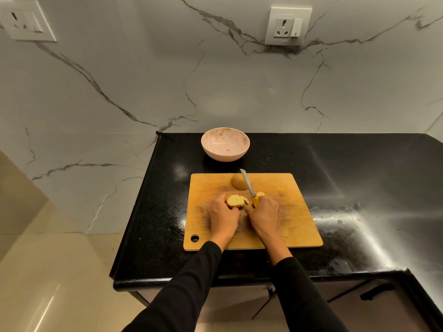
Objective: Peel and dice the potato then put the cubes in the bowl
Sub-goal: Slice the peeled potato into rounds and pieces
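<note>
The left hand [224,218] gripped stacked potato slices [236,201] mid-board; the right hand [265,215] clasped the knife [249,188]. Half potato [238,181] waited uncut near the cutting board's [299,226] far edge; bowl [225,144] held no cubes.

Pale yellow sliced potato pieces [236,201] lie just left of the yellow-handled knife's [249,188] grip, the round potato half [238,181] and empty pink bowl [225,144] beyond.

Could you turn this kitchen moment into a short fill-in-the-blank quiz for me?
1. The right hand grips a yellow-handled ____.
2. The left hand holds stacked potato slices on the wooden ____ board.
3. The pink bowl holds ____ potato cubes.
4. The uncut potato half lies on the board's ____ edge.

Answers: knife; cutting; no; far
</note>
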